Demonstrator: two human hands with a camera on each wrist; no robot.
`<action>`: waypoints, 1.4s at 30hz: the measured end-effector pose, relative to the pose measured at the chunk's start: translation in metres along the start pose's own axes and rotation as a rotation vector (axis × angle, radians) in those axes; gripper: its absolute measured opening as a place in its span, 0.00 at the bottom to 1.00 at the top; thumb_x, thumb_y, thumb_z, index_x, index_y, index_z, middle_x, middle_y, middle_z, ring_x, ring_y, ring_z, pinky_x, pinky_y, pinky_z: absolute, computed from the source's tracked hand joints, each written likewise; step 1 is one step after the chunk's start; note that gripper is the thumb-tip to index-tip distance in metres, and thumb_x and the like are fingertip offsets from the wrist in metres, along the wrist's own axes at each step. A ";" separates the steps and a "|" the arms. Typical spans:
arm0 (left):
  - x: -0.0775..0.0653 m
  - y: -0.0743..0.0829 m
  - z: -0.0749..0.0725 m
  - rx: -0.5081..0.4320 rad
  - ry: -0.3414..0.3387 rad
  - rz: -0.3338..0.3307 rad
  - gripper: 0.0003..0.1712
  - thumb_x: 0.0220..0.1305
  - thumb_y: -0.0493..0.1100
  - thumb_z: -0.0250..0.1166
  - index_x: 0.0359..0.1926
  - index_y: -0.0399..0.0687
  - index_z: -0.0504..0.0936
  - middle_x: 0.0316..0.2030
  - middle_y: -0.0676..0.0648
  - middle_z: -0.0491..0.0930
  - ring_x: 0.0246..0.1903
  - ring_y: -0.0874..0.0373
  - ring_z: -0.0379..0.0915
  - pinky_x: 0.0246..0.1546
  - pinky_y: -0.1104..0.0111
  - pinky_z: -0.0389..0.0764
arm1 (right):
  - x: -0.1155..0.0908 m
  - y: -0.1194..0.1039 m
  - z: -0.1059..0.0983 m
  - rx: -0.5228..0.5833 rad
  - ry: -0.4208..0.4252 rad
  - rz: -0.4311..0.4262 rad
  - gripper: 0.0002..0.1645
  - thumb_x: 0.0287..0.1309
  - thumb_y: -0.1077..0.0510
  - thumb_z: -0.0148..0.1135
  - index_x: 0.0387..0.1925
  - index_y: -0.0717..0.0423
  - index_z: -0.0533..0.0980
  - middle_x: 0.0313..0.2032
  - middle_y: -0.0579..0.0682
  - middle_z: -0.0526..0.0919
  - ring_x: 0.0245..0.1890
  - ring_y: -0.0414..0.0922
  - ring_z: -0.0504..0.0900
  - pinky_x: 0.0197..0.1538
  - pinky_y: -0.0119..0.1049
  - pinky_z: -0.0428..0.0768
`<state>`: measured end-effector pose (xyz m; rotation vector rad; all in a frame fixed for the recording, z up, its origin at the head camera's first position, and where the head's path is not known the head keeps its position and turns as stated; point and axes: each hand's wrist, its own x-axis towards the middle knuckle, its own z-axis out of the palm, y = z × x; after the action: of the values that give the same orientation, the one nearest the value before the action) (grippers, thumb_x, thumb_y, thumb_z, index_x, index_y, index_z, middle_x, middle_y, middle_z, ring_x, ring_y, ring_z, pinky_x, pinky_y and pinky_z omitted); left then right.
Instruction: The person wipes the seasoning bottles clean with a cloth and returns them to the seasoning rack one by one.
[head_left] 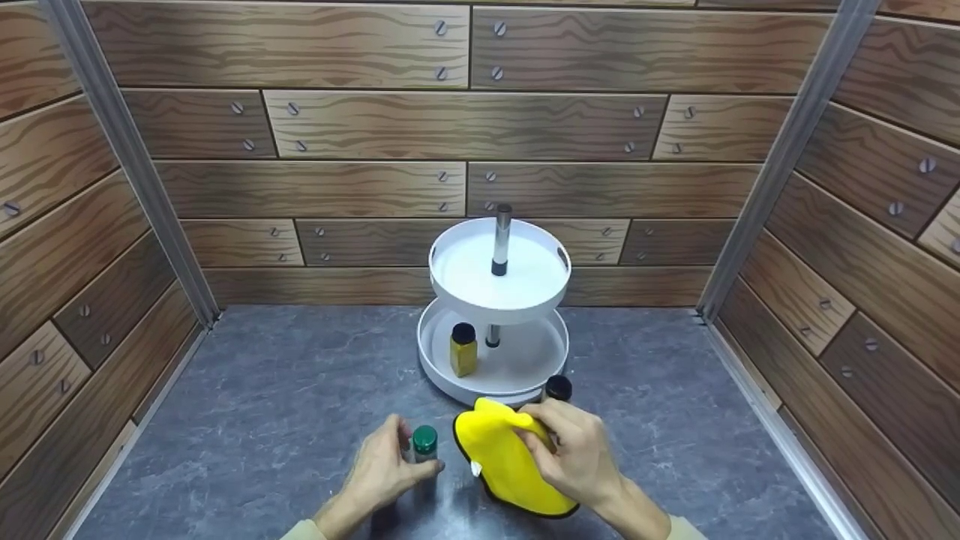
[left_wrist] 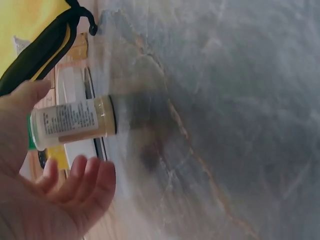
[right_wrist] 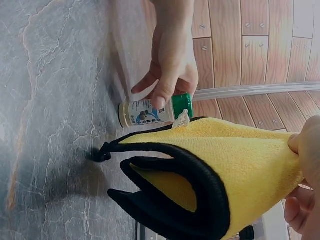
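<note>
My left hand is spread around a small spice jar with a green cap, which stands upright on the table. In the left wrist view the jar's pale label shows between the thumb and the relaxed fingers, which are not closed round it. My right hand pinches a yellow cloth with black edging near its top. Folded over, the cloth hangs beside the jar, its small white tag overlapping the cap in the right wrist view.
Behind the hands stands a white two-tier round tray with a metal post. Its lower tier holds a yellow bottle with a black cap. Another black cap shows behind the right hand. Wood-patterned walls enclose the grey marbled table.
</note>
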<state>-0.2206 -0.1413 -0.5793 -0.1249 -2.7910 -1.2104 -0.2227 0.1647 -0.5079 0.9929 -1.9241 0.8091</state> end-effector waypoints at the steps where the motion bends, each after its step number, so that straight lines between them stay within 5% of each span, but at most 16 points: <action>1: -0.001 0.001 0.001 0.015 0.021 -0.021 0.35 0.46 0.61 0.89 0.41 0.52 0.74 0.32 0.51 0.80 0.30 0.59 0.71 0.31 0.68 0.71 | 0.000 0.000 0.000 -0.003 0.000 -0.003 0.19 0.52 0.66 0.84 0.44 0.49 0.88 0.28 0.38 0.80 0.25 0.31 0.71 0.31 0.16 0.70; 7: -0.004 0.001 0.009 0.066 0.071 -0.038 0.35 0.47 0.63 0.88 0.34 0.55 0.71 0.27 0.54 0.72 0.27 0.59 0.66 0.30 0.69 0.65 | 0.000 0.001 -0.001 -0.012 0.003 -0.011 0.18 0.52 0.66 0.83 0.44 0.49 0.88 0.28 0.38 0.80 0.25 0.31 0.72 0.31 0.16 0.70; 16: -0.005 -0.003 0.012 0.057 0.116 0.010 0.24 0.54 0.55 0.84 0.35 0.55 0.76 0.28 0.53 0.80 0.28 0.64 0.70 0.30 0.70 0.71 | 0.000 0.000 0.000 -0.015 0.002 -0.022 0.19 0.52 0.65 0.84 0.45 0.49 0.88 0.28 0.38 0.80 0.23 0.36 0.73 0.31 0.16 0.70; 24: -0.002 -0.002 0.013 0.021 0.092 -0.057 0.30 0.53 0.60 0.86 0.43 0.55 0.77 0.38 0.52 0.85 0.36 0.60 0.80 0.37 0.63 0.79 | 0.000 -0.001 0.002 -0.010 0.001 -0.007 0.19 0.52 0.66 0.84 0.45 0.47 0.88 0.27 0.38 0.79 0.24 0.33 0.72 0.31 0.16 0.70; 32: -0.002 -0.008 0.015 0.006 0.154 0.058 0.20 0.58 0.54 0.84 0.43 0.58 0.81 0.37 0.54 0.90 0.39 0.57 0.87 0.41 0.65 0.84 | 0.001 -0.001 0.003 -0.023 -0.006 -0.003 0.20 0.52 0.65 0.85 0.45 0.47 0.89 0.28 0.37 0.80 0.26 0.31 0.72 0.32 0.17 0.71; 42: -0.005 0.005 0.006 -0.104 0.091 0.133 0.15 0.69 0.44 0.75 0.55 0.54 0.86 0.43 0.52 0.91 0.43 0.59 0.87 0.38 0.70 0.86 | 0.002 -0.002 0.005 -0.064 0.002 0.049 0.18 0.51 0.65 0.84 0.44 0.49 0.90 0.31 0.39 0.87 0.26 0.34 0.77 0.32 0.23 0.77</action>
<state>-0.2153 -0.1341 -0.5804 -0.2520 -2.5978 -1.2948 -0.2231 0.1589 -0.5082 0.9092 -1.9675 0.7714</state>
